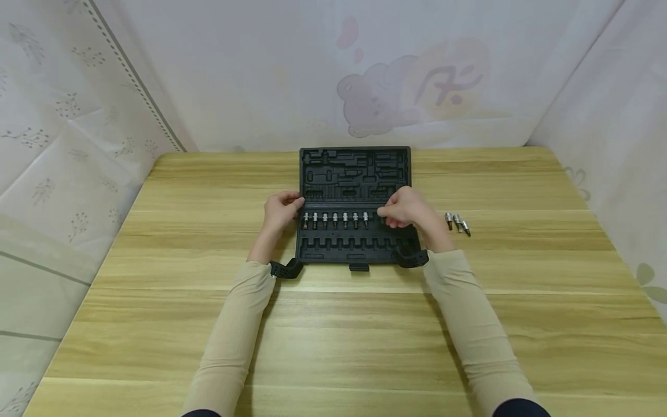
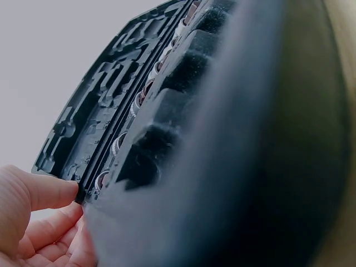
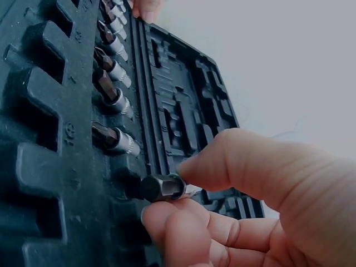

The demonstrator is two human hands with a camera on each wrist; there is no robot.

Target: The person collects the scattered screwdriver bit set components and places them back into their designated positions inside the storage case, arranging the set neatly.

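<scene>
Open black tool case (image 1: pixel 354 174) lies mid-counter (image 1: pixel 156 324), lid half flat toward the wall. Seven bit sockets (image 1: pixel 335 219) already sit in the upper row of slots. Right hand (image 1: pixel 409 209) pinches an eighth bit socket (image 3: pixel 163 187) btwn thumb and fingers, right at the next slot in that row; looks about to seat, not yet in. Left hand (image 1: pixel 279 211) steadies the case's left edge, thumb and fingertips on it near the hinge line. Three more loose bit sockets (image 1: pixel 457 222) wait on the counter, just right of the case, so approx two-thirds of the row done by my count. Lower row of slots looks empty. Nothing blocks the way; patterned cloth (image 1: pixel 78 116) hangs around.
</scene>
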